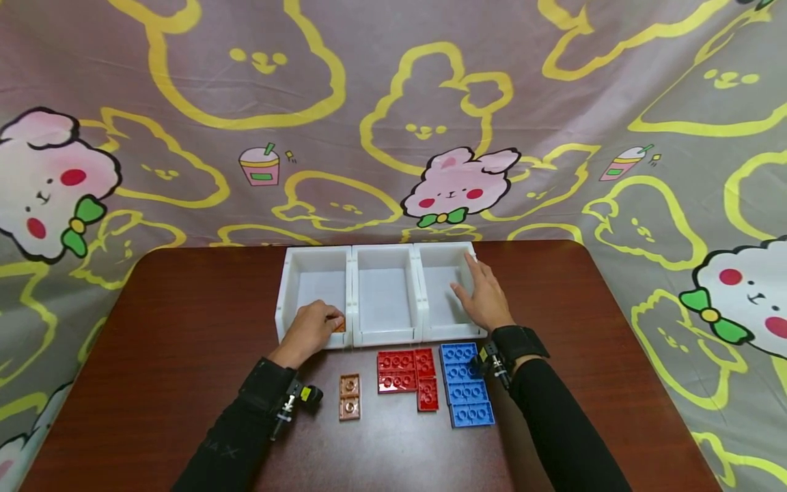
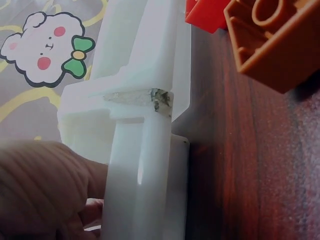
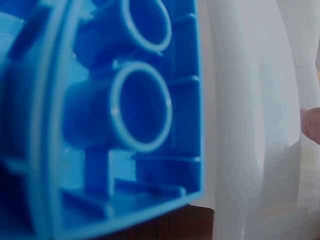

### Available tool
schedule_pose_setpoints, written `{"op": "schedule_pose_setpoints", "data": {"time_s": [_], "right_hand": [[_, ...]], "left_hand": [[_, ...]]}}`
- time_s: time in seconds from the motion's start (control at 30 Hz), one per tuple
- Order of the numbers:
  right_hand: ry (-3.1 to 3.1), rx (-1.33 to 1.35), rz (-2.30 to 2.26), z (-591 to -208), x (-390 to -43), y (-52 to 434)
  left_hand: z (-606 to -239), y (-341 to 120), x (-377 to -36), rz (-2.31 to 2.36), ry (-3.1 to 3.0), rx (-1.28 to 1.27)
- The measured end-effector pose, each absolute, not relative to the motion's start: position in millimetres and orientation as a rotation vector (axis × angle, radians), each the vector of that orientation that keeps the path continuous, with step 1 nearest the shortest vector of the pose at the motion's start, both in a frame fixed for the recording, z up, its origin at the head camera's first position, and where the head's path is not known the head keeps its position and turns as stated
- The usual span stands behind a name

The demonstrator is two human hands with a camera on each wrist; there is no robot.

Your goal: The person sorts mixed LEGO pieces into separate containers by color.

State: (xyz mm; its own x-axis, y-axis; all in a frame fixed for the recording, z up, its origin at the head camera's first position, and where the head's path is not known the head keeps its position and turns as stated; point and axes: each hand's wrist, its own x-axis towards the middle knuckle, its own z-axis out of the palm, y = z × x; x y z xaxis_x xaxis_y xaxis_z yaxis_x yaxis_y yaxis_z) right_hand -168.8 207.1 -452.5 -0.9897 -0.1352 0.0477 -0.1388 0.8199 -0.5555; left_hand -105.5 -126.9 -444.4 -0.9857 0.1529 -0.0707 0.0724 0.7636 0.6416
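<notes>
- Surface: dark wood tabletop, cartoon-print cloth behind it.
- White bins: three open-top boxes in a row, side by side, long axes running away from the person; look empty apart from the left one's near right corner.
- Blue bricks: stack-like column lying flat, undersides up, just beside the right wrist; long axis runs near-to-far.
- Red bricks: L-shaped group, undersides up, betw. the blue ones and the brown pair.
- Brown bricks on the surface: two small ones, touching, hollow side up, in front of the left bin.
- Left hand: fingers curled, clamped on a small brown brick at the left bin's near right corner, over the rim.
- That brick: prob. light, stiff hard plastic, smooth so a bit slippery; best pinched across its two short sides. Mostly hidden by fingers, so can't tell which way it points.
- Right hand: fingers straight and spread, resting on the right bin's outer wall and rim; holds nothing.
</notes>
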Motion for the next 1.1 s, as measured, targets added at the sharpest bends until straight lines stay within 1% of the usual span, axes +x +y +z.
{"op": "schedule_pose_setpoints", "data": {"time_s": [0.1, 0.2, 0.37, 0.5, 0.6, 0.87, 1.1], "right_hand": [[-2.996, 0.221, 0.91, -452.8, -168.6, 206.8], [-3.004, 0.217, 0.915, -452.8, -169.1, 205.4], [-3.015, 0.202, 0.918, -450.4, -170.0, 203.0], [-3.003, 0.211, 0.9, -449.4, -169.4, 204.7], [-2.996, 0.216, 0.899, -450.2, -168.7, 206.1], [-3.001, 0.198, 0.916, -455.5, -167.8, 207.8], [-2.987, 0.199, 0.916, -453.8, -169.2, 207.2]], "left_hand": [[-443.9, -126.0, -102.0, 1.013, 2.868, 0.2], [-442.3, -123.1, -90.3, 0.994, 3.025, 0.222], [-433.2, -109.6, -54.2, 0.917, 3.296, 0.207], [-428.0, -96.2, -25.5, 0.809, 3.226, 0.216], [-428.7, -87.4, -11.6, 0.707, 3.121, 0.225], [-441.7, -73.7, -4.9, 0.557, 3.156, 0.255], [-432.4, -78.6, -18.0, 0.777, 3.21, 0.215]]}}
